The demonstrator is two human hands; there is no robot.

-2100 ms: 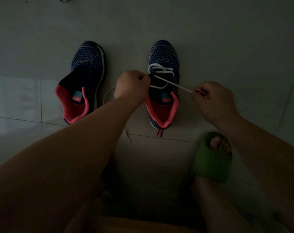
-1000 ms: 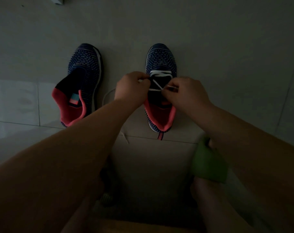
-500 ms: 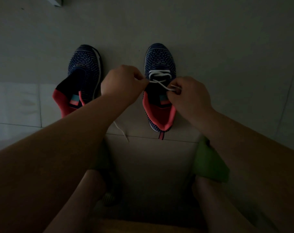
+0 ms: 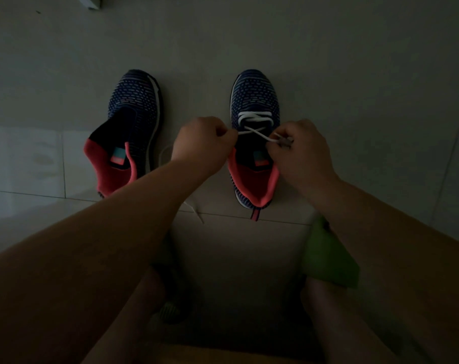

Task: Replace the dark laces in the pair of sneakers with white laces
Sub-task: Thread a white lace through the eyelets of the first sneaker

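Two dark knit sneakers with coral linings were set side by side on the tiled floor [image 4: 354, 74], toes pointing away from the person. The right sneaker [image 4: 254, 95] was partly threaded with a white lace [image 4: 254, 118]: a bar and one cross were seen over its lower eyelets. The left sneaker [image 4: 136, 101] was seen with no lace over its tongue.

The left hand [image 4: 200, 143] was held just left of the right sneaker's tongue, its fingers curled and pinched on one strand of the lace where the strand left the shoe. The right hand [image 4: 300, 148] was held just right of the tongue, its fingers curled round the other strand near its tip, close to the eyelet row. Both hands were kept above the shoe's opening, with the cross of the lace stretched between them.

A slack run of lace [image 4: 165, 153] was seen looping on the floor between the two sneakers, behind the left wrist, and a loose end [image 4: 196, 215] lay on the floor below the left forearm; in the dim light it was probably the same lace. A green slipper [image 4: 328, 256] was seen under the right forearm.
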